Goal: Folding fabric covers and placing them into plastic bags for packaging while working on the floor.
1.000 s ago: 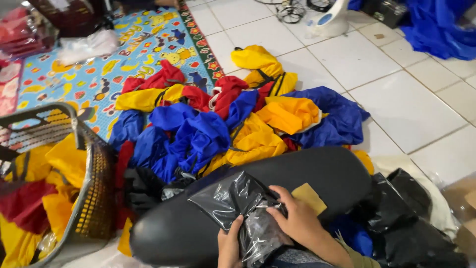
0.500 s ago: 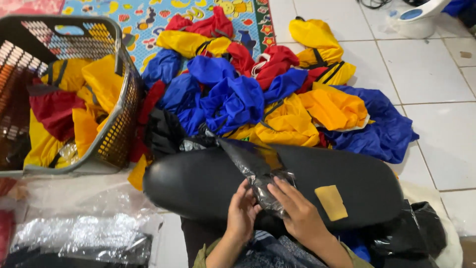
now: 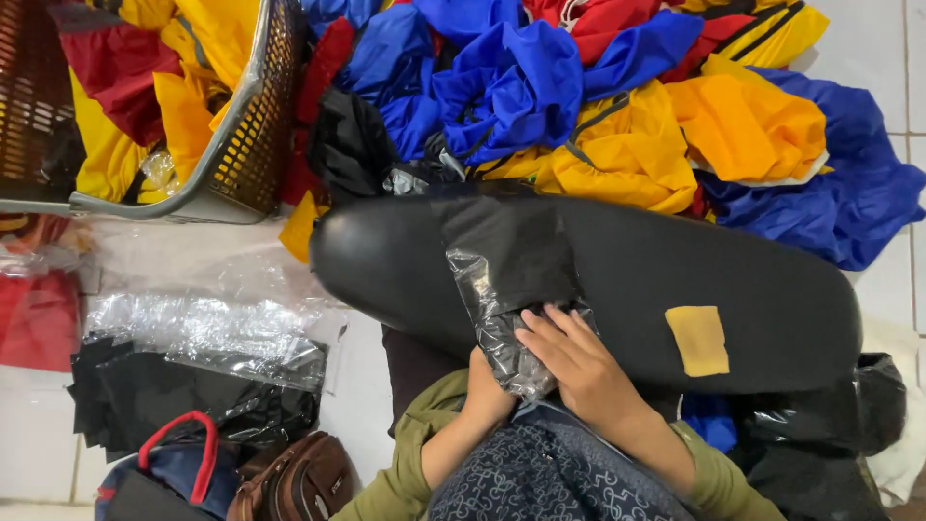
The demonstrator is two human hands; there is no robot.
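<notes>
A: Where is the black plastic bag (image 3: 502, 280)?
B: Draped across the black cushion (image 3: 675, 280), left of its yellow patch (image 3: 698, 340)

A: The hands?
B: Right hand (image 3: 569, 359) lies flat, fingers open, on the bag; left hand (image 3: 490, 386) pinches the bag's lower edge below the cushion

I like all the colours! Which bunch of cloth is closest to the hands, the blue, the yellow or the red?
The yellow cloth. It lies against the far edge of the black cushion by the right hand; blue cloth and red cloth are farther.
</notes>
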